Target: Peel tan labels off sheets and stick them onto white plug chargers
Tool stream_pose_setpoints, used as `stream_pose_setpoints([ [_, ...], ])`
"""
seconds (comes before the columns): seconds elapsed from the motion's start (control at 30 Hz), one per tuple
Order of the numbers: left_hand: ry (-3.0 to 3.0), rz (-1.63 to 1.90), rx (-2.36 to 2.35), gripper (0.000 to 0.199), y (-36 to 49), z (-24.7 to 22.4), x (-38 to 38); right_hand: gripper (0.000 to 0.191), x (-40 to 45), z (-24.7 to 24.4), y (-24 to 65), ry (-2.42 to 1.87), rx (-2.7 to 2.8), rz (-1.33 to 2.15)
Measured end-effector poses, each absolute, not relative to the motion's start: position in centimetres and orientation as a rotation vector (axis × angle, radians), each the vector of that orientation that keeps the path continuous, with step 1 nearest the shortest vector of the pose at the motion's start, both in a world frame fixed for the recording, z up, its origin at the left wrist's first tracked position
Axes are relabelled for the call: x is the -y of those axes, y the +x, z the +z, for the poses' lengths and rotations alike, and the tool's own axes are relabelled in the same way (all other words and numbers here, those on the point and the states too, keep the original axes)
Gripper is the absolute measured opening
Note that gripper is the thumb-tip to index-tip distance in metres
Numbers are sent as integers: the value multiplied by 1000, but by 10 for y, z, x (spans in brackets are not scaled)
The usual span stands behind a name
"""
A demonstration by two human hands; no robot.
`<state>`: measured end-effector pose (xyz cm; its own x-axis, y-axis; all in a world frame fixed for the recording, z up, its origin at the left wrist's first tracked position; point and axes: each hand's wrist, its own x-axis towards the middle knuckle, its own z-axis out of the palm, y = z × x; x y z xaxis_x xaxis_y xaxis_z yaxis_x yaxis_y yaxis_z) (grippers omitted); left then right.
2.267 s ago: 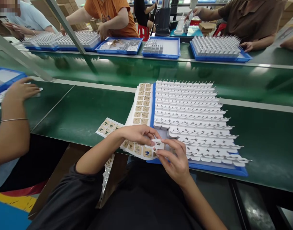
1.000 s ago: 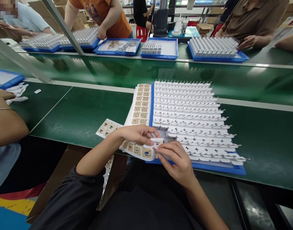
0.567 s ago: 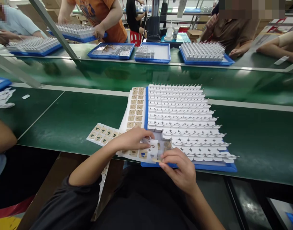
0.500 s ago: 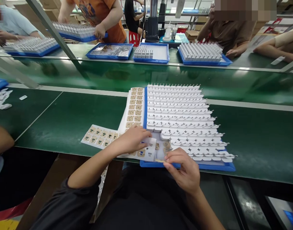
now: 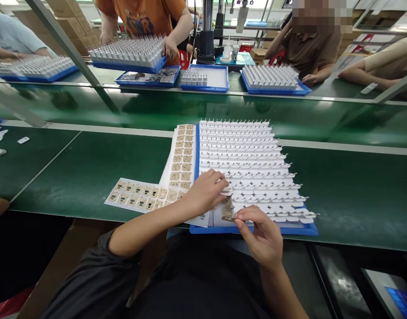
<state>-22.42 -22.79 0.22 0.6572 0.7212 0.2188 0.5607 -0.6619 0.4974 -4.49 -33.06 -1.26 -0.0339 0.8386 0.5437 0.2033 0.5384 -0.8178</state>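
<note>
A blue tray holds rows of white plastic pieces with thin metal pins sticking out. At the left end of a near row, my left hand has bent fingers closed on one white plastic piece; its fingertips are partly hidden. My right hand pinches a small tan adhesive sticker between thumb and forefinger, low over the tray's near left corner. To the left, under my left forearm, lies a sheet of tan stickers. Another sticker sheet lies along the tray's left side.
Across the green bench, a raised ledge carries a tray of pinned pieces and a partly filled tray. A person in orange holds a loaded tray. A metal post slants at left.
My left hand has moved right from the sticker sheet to the white pieces. My right hand still pinches the sticker, now turned flatter. The view has shifted slightly.
</note>
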Motion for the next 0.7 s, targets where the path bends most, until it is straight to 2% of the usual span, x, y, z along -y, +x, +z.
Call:
stream_pose_setpoints([
  [0.17, 1279, 880, -873, 37, -254, 4, 240, 28, 326, -9, -47, -908, 1496, 674],
  [0.3, 796, 913, -729, 46, -258, -5, 256, 23, 321, -1, -62, -859, 1536, 754],
  [0.47, 807, 878, -629, 53, -257, -12, 267, 16, 319, 6, -75, -827, 1555, 799],
  [0.6, 1177, 950, -694, 42, -259, -16, 270, 8, 318, 3, -75, -872, 1472, 894],
  [0.7, 1509, 1002, -750, 45, -261, -17, 274, 5, 318, 0, -75, -880, 1375, 952],
])
